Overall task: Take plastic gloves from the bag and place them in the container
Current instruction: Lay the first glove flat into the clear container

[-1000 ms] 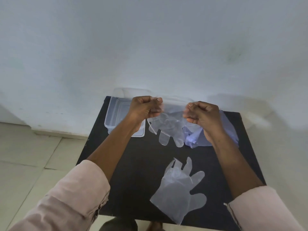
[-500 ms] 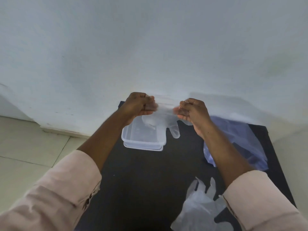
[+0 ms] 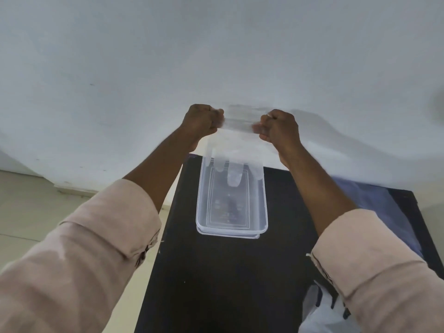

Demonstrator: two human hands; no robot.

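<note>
- Holding: left hand (image 3: 201, 120) and right hand (image 3: 280, 127) both raised in front of the pale wall (image 3: 216, 56), each fisted, fingers clamped on the top edge of a thin clear plastic glove (image 3: 234, 150).
- Head view, glove: stretched flat between the two hands, cuff edge up, glove digits hanging down. Edge near the hands is blurred.
- Glove digits overlap the far end of the clear rectangular plastic container (image 3: 264, 207) in the picture; cannot tell if they touch its floor or hang just above.
- Container: sits on the black tabletop (image 3: 216, 284), long side running away from the camera, far end near the wall. Looks otherwise bare inside; faint embossed marks on the base.
- Bluish translucent plastic bag (image 3: 382, 212): lies flat on the tabletop to the right of the container, partly hidden behind the right forearm, apart from the container.
- Second clear plastic glove (image 3: 322, 313): lies on the tabletop at the lower right corner, partly covered by the right pink sleeve (image 3: 374, 272), well apart from the container.
- Left pink sleeve (image 3: 84, 260) rolled above the wrist, fills the lower left.
- Tiled floor (image 3: 28, 212) visible left of the tabletop.
</note>
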